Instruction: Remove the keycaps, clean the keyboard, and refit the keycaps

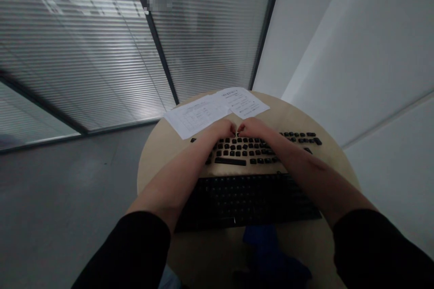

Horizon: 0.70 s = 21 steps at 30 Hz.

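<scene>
Both hands meet at the far edge of rows of loose black keycaps [238, 147] laid out on the round wooden table [159, 158]. My left hand [225, 127] is closed, its fingers curled down at the top row. Close beside it, my right hand [250, 127] is also closed, with fingertips pressed together. Whatever either hand pinches is too small to make out. A long space bar keycap [230, 161] lies in the nearest row. Below my forearms rests a black keyboard [247, 198], dark and partly covered by my arms.
Two printed paper sheets, a left one [196, 115] and a right one [244, 101], lie beyond my hands. Dark blue cloth [267, 253] shows at the near edge. Blinds behind glass [101, 54] and a white wall [366, 45] stand close around the table.
</scene>
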### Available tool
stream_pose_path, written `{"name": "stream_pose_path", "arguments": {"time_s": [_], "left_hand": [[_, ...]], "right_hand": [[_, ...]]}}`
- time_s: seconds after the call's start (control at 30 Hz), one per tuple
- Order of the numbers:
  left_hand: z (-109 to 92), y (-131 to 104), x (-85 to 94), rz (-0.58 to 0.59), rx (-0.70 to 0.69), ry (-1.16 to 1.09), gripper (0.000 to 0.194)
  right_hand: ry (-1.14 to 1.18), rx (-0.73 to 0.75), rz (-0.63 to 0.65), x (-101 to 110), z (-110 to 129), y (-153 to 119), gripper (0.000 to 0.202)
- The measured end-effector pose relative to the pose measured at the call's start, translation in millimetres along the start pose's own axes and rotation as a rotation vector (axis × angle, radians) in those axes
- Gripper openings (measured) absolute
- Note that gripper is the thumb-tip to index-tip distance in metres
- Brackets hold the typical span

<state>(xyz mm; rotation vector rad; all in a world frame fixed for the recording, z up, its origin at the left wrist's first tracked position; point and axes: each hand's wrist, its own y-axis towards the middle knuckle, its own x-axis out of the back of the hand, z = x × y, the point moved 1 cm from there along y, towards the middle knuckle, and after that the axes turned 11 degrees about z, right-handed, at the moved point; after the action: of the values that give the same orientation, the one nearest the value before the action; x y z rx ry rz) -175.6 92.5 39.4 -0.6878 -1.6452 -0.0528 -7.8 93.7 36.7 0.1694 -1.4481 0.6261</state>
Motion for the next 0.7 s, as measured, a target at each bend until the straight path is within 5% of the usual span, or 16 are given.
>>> {"name": "stream_pose_path", "arguments": {"time_s": [0.13,0.3,0.47,0.6,0.7], "left_hand": [[-6.3,-26.9,15.7,-0.081,0.013,-0.027,0.027],[-11.0,-127.6,16.8,-0.207,-0.045,-0.166,0.023],[-21.1,-224.1,-43.8,-0.304,-0.081,-0.230,0.013],[-25.3,-237.7,-89.9,-0.304,-0.038,-0.196,0.012],[-28.5,-233.9,-99.8,-0.310,-0.025,-0.117,0.014]], "right_hand": [[-0.004,-0.026,-0.047,12.5,12.0,-10.6,0.020],[0.177,0.073,-0.194,10.9,62.0,-79.2,0.024],[0.270,0.301,-0.114,-35.1,125.3,-149.9,0.016],[0.179,0.268,-0.084,-56.1,144.4,-158.3,0.014],[0.091,0.242,-0.074,-56.2,148.7,-155.3,0.015]]}}
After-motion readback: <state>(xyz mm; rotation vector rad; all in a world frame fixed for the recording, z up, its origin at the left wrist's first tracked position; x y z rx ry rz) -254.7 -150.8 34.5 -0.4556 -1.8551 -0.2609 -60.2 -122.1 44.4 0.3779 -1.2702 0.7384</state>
